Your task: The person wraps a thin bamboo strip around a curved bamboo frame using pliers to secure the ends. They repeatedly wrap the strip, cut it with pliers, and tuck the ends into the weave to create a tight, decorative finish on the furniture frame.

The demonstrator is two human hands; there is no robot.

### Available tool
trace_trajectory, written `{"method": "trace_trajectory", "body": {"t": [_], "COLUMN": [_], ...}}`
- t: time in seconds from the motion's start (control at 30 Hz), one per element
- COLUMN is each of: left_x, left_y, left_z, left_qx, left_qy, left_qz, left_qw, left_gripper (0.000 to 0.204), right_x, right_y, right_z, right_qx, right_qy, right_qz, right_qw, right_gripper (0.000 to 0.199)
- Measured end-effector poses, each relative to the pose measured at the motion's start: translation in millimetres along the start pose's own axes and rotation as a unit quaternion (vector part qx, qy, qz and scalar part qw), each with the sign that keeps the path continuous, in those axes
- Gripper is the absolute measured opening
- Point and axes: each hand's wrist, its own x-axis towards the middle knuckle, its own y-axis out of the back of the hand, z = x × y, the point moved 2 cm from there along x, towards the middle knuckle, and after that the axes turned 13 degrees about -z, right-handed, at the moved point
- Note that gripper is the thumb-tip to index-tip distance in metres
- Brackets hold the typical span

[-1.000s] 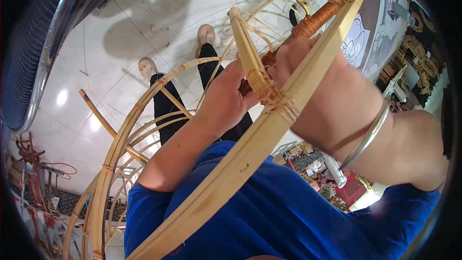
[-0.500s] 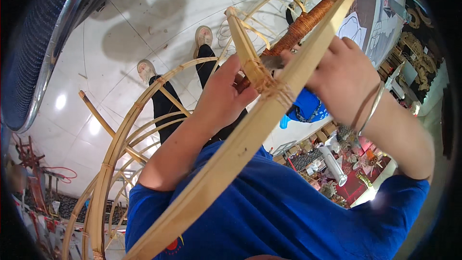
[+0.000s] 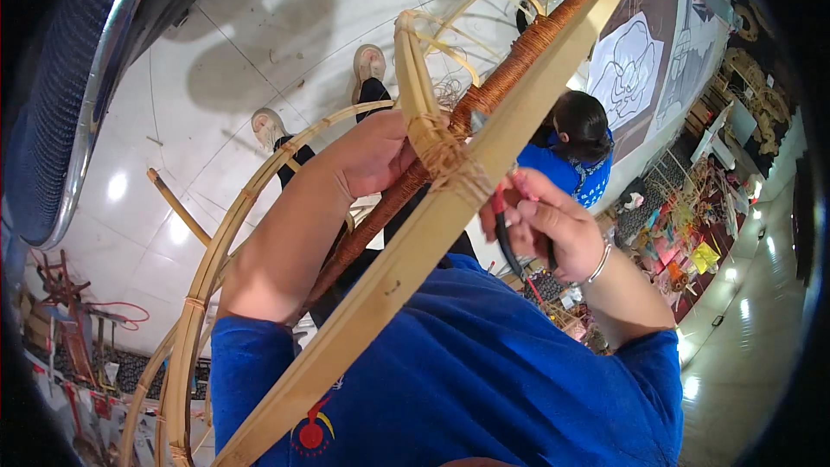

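- At the left, a curved bamboo hoop (image 3: 203, 281) of the frame is seen; its few bindings look finished, as far as can be told.
- The left hand (image 3: 367, 156) is closed around the wrapped rod (image 3: 450, 125) just beside the joint, steadying the frame.
- The rod is covered with brown cord along the length visible above and below the hand; that wrapping can be judged largely done.
- The joint lashing (image 3: 450, 164), where an upright strut meets the long flat bar (image 3: 415, 251), is bound in pale strips with loose ends showing, so it is judged unfinished.
- The right hand (image 3: 545, 225) is clenched on a red-and-black handled tool (image 3: 506, 238), its tip held at the lashing; trimming or tightening appears to remain.
- Another person (image 3: 579, 143) in blue is seen beyond.
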Motion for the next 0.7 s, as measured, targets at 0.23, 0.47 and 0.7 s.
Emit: {"method": "trace_trajectory", "body": {"t": [0.23, 0.47, 0.7], "left_x": [3, 4, 6], "left_y": [-18, -20, -18], "left_z": [13, 14, 17], "left_qx": [-0.014, -0.045, 0.017], "left_qy": [0.051, 0.037, 0.046], "left_qz": [-0.070, -0.100, -0.108], "left_qw": [0.996, 0.993, 0.993], "left_gripper": [0.029, 0.033, 0.033], "right_x": [11, 14, 20], "right_y": [-36, -50, -53], "right_z": [11, -1, -5], "right_qx": [0.224, 0.254, 0.353], "right_qy": [0.016, 0.037, 0.043], "right_qz": [-0.030, -0.042, -0.014], "right_qw": [0.974, 0.965, 0.934], "right_gripper": [0.045, 0.061, 0.059]}}
